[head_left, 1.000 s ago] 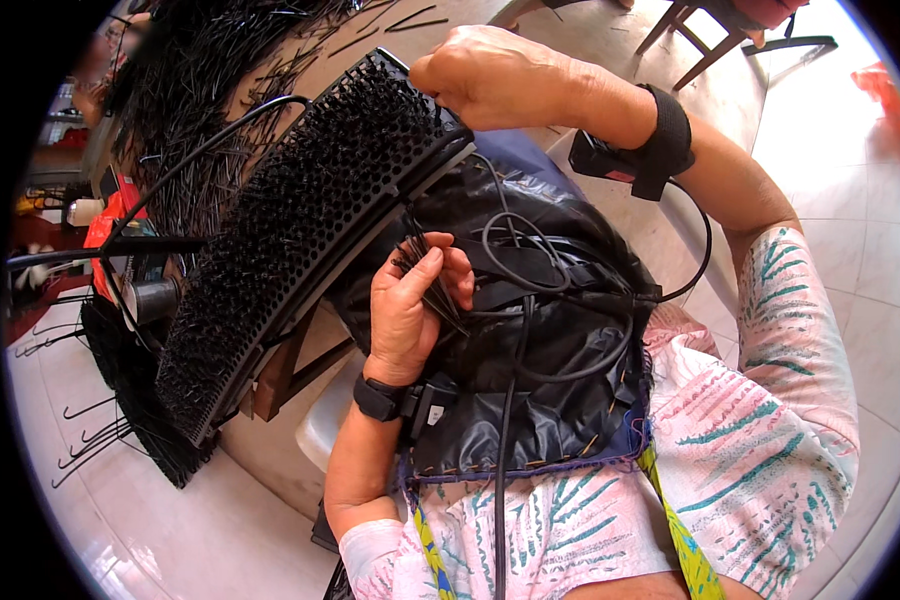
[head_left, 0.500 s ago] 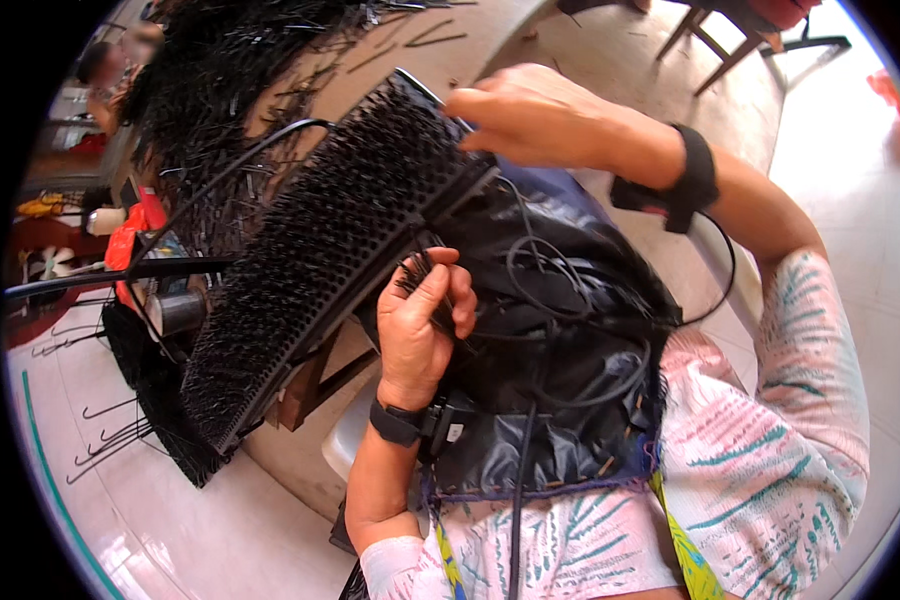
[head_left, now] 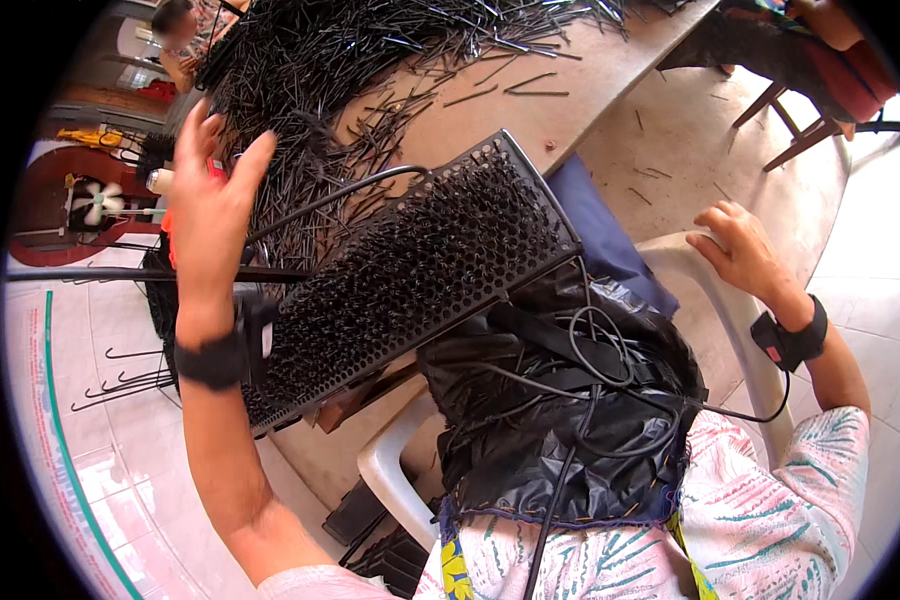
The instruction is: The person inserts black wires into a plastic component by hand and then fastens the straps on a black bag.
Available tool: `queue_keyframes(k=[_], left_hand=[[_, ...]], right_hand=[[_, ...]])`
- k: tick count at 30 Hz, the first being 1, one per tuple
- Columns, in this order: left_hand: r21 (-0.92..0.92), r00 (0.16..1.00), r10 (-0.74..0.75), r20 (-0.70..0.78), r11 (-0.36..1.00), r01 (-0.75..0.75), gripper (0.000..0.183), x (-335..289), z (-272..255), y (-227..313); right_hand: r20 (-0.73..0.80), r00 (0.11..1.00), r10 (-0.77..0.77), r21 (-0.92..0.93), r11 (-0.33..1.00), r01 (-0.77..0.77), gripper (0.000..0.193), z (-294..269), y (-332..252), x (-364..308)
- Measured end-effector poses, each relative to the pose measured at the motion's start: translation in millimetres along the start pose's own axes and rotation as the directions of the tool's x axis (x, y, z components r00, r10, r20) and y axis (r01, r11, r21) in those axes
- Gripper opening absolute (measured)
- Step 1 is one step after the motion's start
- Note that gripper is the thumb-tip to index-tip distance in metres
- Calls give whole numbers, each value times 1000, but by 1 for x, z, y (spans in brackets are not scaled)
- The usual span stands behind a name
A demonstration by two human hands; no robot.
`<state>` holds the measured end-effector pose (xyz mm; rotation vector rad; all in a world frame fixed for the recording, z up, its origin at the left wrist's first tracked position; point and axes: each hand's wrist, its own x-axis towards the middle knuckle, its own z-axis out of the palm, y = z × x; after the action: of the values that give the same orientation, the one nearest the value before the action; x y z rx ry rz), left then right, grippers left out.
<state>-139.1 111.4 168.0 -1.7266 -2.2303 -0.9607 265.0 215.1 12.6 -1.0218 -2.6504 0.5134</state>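
Note:
A black perforated panel (head_left: 410, 270), packed with short black bristle tufts, lies tilted across my lap and against the table edge. My left hand (head_left: 210, 200) is raised beyond the panel's left end, fingers spread and nothing visible in it. Behind that hand spreads a heap of loose black strips (head_left: 300, 90) on the table. My right hand (head_left: 745, 250) is off to the right by the arm of a white plastic chair (head_left: 715, 265), its fingers bent loosely and apart, holding nothing that I can see. A black plastic apron (head_left: 570, 450) with cables across it covers my lap.
The pale table (head_left: 590, 70) carries scattered strips towards its edge. A thin black bar (head_left: 90, 273) crosses at left. Hooked wires (head_left: 130, 380) stick out below it. A fan (head_left: 98, 202) stands far left. Another person (head_left: 175, 30) sits at the back left, and a wooden stool (head_left: 790, 130) stands back right.
My left hand has let go of the small bundle of black strands and swung left and up. My right hand has left the panel's far edge for the chair arm. The view has shifted.

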Motion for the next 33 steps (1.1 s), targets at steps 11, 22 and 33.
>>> queue_keyframes(k=[11, 22, 33], left_hand=[[-806, 530, -785, 322, 66, 588, 35, -136, -92, -5], [-751, 324, -687, 650, -518, 409, 70, -110, -101, -3], [-594, -225, -934, 277, -350, 724, 24, -99, -101, 10]], right_hand=[[338, 877, 342, 278, 854, -440, 36, -22, -28, -35], [483, 747, 456, -30, 862, -506, 34, -60, -58, -78], [561, 572, 598, -83, 728, -680, 35, -69, -54, -84]])
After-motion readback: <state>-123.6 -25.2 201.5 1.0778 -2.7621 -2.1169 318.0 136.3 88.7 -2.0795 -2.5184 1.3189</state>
